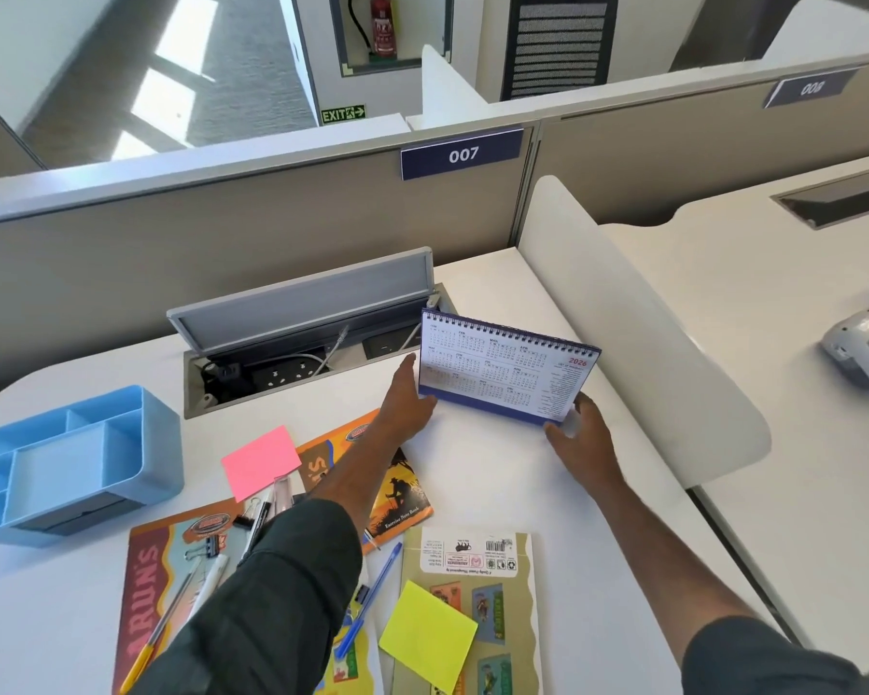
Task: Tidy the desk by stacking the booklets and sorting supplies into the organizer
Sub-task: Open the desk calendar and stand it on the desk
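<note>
— Toward the back right of the white surface (pixel 487 474), what is being held?

— A spiral-bound desk calendar (pixel 507 373), standing upright just in front of the open cable tray (pixel 292 358). The left hand (pixel 407 398) grips its left edge, and the right hand (pixel 580 433) grasps its lower right corner. It stands on its blue base.

— How much room is around it?

— A bare patch of surface lies just in front of it, between the two forearms. To its right, a curved white divider (pixel 648 353) closes that side off. Behind it rises the grey partition wall (pixel 252 243).

— And the task's things?

— The blue organizer (pixel 71 459) sits at the left, well apart from the calendar, its compartments open on top. Orange booklets (pixel 171 569) lie spread across the near middle, with a tan booklet (pixel 502 594) at the near right. A pink sticky pad (pixel 261 461) rests on one booklet and a yellow sticky pad (pixel 427 634) on the tan one. A blue pen (pixel 372 594), a yellow-tipped pen (pixel 161 629) and binder clips (pixel 212 546) lie scattered on them.

— Anything unclear?

— The left sleeve covers part of the booklets and pens, so how many booklets there are I cannot tell. The bottom frame edge cuts off the near booklets.
</note>
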